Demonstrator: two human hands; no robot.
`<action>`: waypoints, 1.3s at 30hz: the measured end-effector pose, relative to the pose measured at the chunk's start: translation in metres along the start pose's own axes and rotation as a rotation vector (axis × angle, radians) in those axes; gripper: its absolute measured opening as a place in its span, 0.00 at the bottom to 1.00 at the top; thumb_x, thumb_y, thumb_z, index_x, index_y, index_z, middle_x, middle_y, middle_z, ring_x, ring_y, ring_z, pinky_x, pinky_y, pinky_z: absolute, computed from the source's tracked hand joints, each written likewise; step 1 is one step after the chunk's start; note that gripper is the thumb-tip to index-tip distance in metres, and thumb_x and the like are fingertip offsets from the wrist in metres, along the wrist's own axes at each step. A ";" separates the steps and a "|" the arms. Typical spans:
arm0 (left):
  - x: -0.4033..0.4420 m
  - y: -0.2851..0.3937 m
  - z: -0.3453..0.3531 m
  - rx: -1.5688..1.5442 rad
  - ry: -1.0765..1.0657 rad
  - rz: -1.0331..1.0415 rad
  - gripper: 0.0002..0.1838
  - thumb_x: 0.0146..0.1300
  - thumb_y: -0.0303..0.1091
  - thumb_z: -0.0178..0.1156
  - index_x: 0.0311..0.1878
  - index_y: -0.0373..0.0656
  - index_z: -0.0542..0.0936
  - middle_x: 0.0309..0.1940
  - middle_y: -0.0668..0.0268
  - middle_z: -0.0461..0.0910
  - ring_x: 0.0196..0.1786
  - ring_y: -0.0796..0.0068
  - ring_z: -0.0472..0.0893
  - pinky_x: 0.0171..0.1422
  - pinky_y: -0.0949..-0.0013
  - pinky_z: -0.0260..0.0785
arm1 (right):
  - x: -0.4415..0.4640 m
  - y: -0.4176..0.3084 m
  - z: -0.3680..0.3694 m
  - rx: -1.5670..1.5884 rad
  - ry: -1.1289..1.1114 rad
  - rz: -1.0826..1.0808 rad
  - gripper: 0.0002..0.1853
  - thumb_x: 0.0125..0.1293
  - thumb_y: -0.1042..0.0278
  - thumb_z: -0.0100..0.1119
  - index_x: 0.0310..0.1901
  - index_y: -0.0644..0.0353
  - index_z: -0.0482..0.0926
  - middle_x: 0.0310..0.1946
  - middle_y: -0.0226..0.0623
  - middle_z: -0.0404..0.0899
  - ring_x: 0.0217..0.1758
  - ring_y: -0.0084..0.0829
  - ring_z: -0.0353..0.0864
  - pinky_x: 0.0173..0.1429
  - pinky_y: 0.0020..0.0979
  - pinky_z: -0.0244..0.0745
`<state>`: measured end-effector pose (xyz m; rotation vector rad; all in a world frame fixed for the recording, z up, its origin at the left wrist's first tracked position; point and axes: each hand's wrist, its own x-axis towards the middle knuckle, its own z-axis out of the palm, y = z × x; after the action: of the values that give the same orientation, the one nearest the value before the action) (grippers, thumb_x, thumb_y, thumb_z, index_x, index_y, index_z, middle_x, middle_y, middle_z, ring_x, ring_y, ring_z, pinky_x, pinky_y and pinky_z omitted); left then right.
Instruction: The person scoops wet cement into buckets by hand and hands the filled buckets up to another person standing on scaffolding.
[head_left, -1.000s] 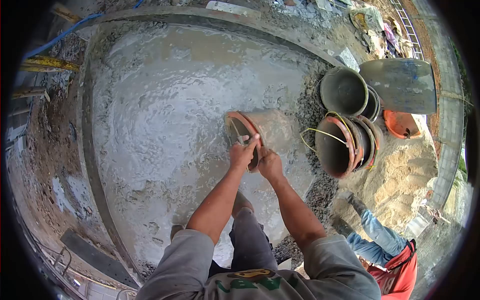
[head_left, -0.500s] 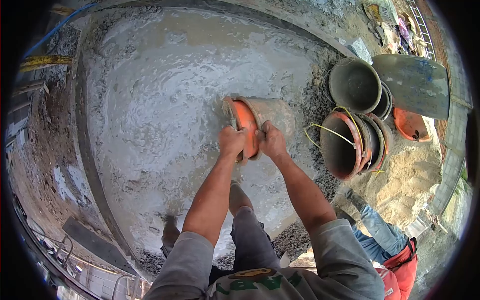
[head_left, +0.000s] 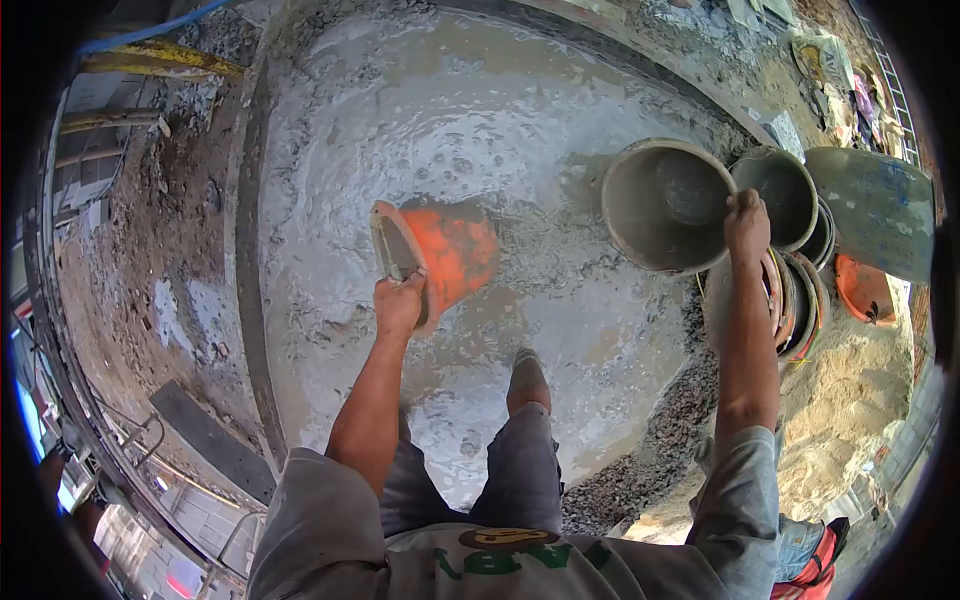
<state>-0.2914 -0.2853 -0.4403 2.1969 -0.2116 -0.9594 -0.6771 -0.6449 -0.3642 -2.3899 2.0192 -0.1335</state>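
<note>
My left hand (head_left: pixel 399 302) is closed on the rim of an orange bucket (head_left: pixel 462 255), which is tipped on its side over the wet cement mix (head_left: pixel 350 120). Grey smears coat the orange wall, and its mouth faces left. Out to the right, my right hand (head_left: pixel 747 225) grips the rim of a grey-coated bucket (head_left: pixel 665 205). That bucket's mouth faces up toward me, with a little grey residue inside. The two buckets are well apart. My legs stand in the wet mix below them.
Several stacked buckets (head_left: pixel 800 300) and another grey bucket (head_left: pixel 775 190) stand at right, beside a large drum (head_left: pixel 870 210). A sand pile (head_left: pixel 830 400) and gravel (head_left: pixel 640 470) lie lower right. A low edge (head_left: pixel 255 260) borders the mix at left. Part of another person (head_left: pixel 810 565) shows at bottom right.
The two buckets, nested together before, are now separated. My left hand has moved left with the orange one, and my right hand has swung right with the grey one.
</note>
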 end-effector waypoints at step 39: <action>-0.007 -0.236 -0.051 -1.245 -0.354 -0.458 0.17 0.58 0.38 0.54 0.15 0.48 0.64 0.10 0.74 0.58 0.15 0.79 0.59 0.42 0.66 0.68 | -0.335 -0.393 0.181 0.265 -0.305 -0.326 0.42 0.52 0.80 0.53 0.68 0.40 0.52 0.65 0.50 0.56 0.67 0.56 0.53 0.57 0.43 0.70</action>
<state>-0.2912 -0.0827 -0.5713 0.9198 0.6109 -1.2370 -0.3331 -0.2578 -0.5391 -2.3751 1.3835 -0.0314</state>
